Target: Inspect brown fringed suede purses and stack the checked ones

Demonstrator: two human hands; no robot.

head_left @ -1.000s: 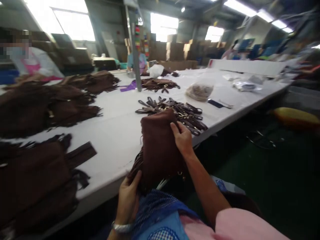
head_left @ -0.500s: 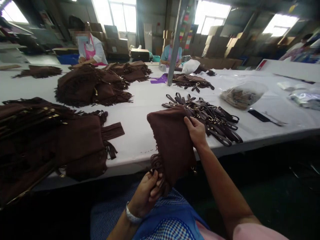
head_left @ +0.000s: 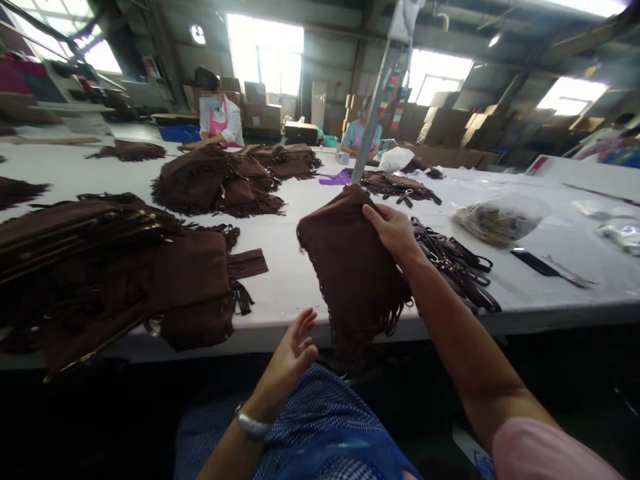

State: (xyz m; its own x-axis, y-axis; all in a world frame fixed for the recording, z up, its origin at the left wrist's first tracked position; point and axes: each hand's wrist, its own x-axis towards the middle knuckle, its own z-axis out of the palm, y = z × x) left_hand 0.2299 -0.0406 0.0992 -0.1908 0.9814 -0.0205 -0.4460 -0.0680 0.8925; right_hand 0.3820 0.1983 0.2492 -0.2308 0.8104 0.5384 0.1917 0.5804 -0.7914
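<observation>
A brown fringed bag (head_left: 353,263) hangs above the table's front edge, its fringe pointing down. My right hand (head_left: 393,230) grips its upper right edge, thumb on the near face and the other fingers hidden behind. My left hand (head_left: 295,347) is apart from the bag, to its lower left, with its fingers spread and nothing in them. Behind the bag and to its right lies a heap of dark straps with gold-coloured clasps (head_left: 457,263), partly covered by the bag and my right arm. Several similar brown bags (head_left: 190,287) are piled at the left.
More brown bags (head_left: 215,180) lie farther back on the white table (head_left: 285,267). A metal post (head_left: 367,133) stands mid-table. At the right are a filled clear plastic bag (head_left: 500,217) and a black-handled tool (head_left: 537,261). Two people (head_left: 220,120) sit across the table.
My left hand has let go of the fringe, opened and moved slightly left. The fringe now hangs loose. The right hand still holds the bag, and the camera view has shifted.
</observation>
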